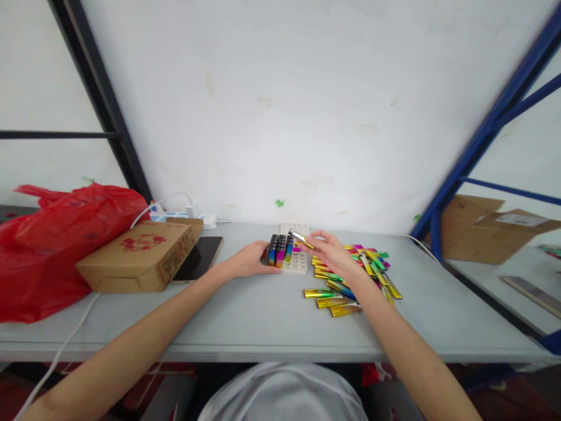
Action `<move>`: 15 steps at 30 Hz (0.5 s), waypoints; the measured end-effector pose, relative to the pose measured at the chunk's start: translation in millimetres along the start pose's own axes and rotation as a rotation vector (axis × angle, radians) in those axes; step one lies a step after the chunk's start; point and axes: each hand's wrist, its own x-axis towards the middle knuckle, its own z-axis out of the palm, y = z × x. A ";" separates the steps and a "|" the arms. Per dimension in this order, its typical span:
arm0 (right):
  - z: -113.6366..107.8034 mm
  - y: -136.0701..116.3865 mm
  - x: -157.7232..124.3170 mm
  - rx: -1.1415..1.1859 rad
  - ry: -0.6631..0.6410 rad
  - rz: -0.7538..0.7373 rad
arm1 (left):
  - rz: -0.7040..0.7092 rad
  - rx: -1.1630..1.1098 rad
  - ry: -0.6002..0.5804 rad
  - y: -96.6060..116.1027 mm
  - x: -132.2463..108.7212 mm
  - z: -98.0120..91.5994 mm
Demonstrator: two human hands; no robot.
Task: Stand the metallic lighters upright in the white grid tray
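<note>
Your left hand grips the tray at nine o'clock (steadying it, apparently) while your right hand pinches a lighter above.

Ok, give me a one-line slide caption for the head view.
Left hand rests against a white tray of upright lighters while the right hand holds a gold lighter over it.

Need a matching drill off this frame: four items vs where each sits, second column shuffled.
1. red bag
2. phone
3. loose lighter pile
4. gold lighter

A. in the right hand, over the tray
B. far left of the table
C. between the cardboard box and the left hand
D. lying on the table, right of the tray

Pairs: 1-B, 2-C, 3-D, 4-A
</note>
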 end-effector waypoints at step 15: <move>16.5 9.8 -1.0 -0.040 -0.045 0.118 | -0.014 0.071 0.007 -2.5 -0.3 1.3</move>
